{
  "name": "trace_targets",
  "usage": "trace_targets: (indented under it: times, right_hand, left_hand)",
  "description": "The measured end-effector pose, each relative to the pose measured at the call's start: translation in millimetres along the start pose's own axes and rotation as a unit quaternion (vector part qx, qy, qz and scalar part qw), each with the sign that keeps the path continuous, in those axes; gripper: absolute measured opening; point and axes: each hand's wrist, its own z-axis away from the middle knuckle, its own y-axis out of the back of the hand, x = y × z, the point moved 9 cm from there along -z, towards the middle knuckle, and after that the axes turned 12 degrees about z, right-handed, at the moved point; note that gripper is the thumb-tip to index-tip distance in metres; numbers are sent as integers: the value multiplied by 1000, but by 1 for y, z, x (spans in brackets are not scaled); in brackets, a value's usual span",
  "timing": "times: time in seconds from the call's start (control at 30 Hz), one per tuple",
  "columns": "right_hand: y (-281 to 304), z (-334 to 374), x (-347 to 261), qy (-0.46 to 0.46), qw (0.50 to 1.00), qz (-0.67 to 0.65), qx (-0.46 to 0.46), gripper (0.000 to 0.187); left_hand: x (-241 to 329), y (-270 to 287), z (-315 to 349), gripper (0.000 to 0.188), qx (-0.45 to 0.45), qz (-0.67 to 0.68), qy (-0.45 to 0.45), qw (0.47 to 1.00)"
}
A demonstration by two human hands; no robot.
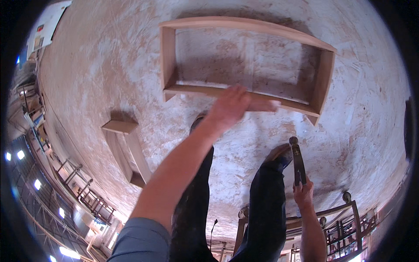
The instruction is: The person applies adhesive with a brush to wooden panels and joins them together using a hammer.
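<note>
A rectangular wooden frame (pixel 248 22) with open middle and short feet at its near corners lies on the floor ahead of me. My left hand (pixel 231 105) is at its near rail, fingers stretched to the right along the wood and a little blurred. Whether the palm presses on the rail, I cannot tell. Low on the right, my right hand (pixel 304 192) is closed around the handles of dark metal pincers (pixel 297 159). Their rounded head points away from me, above my right shoe (pixel 279 153).
A smaller, narrow wooden frame (pixel 139 150) lies to the left of my left forearm. Close by my legs at lower right stands a metal-framed trolley (pixel 355 222) with wheels. The floor (pixel 96 74) is worn and stained. More racks (pixel 91 196) stand along the left.
</note>
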Motion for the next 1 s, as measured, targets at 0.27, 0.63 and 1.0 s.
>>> trace_targets:
  times: [0.27,0.63,1.0]
  right_hand:
    - [-38,-40,-120,15,997,17,-68,19]
    - [-87,-102,-261,163,981,44,-99,57]
    - [-124,-147,-390,304,926,120,-189,36]
  left_hand:
    - [-173,119,145,47,-15,-96,173,980]
    - [-144,82,123,40,16,-187,87,978]
    - [-126,67,92,30,64,-113,110,985]
